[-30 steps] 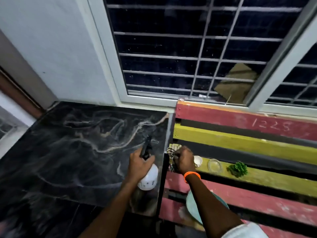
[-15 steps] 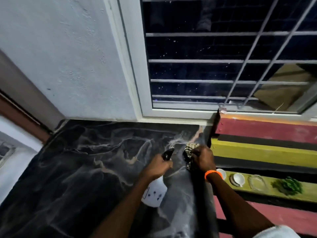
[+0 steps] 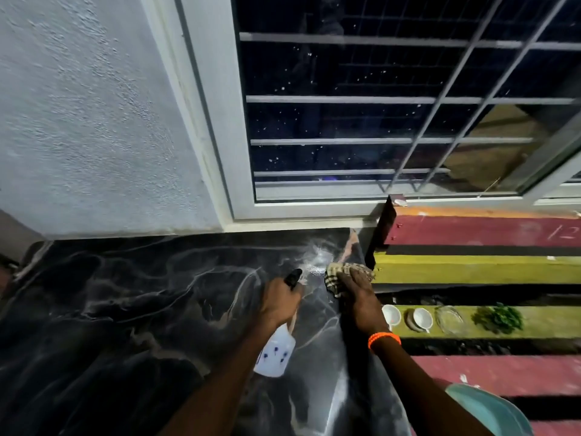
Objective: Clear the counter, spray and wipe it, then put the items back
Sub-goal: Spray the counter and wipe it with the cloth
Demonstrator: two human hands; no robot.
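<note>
The counter (image 3: 132, 309) is dark marble with pale veins. My left hand (image 3: 281, 302) grips a white spray bottle (image 3: 276, 352) with a black nozzle, aimed at the counter's far right corner. A wet, misted patch (image 3: 319, 258) shines there. My right hand (image 3: 356, 297) presses a checked cloth (image 3: 338, 275) onto the counter beside that patch, at the counter's right edge. Two small white cups (image 3: 391, 314) (image 3: 423, 317), a glass dish (image 3: 449, 319) and a bunch of green herbs (image 3: 498, 317) sit on a yellow slat of the bench to the right.
A painted slatted bench (image 3: 478, 232) in red and yellow adjoins the counter on the right. A teal plate (image 3: 490, 407) lies on its near red slat. A barred window (image 3: 377, 99) and a white wall (image 3: 88, 114) stand behind the counter.
Both hands moved from the counter's near right edge toward its far right corner. The cloth came off the bench onto the counter, and a wet sprayed patch appeared ahead of the nozzle.
</note>
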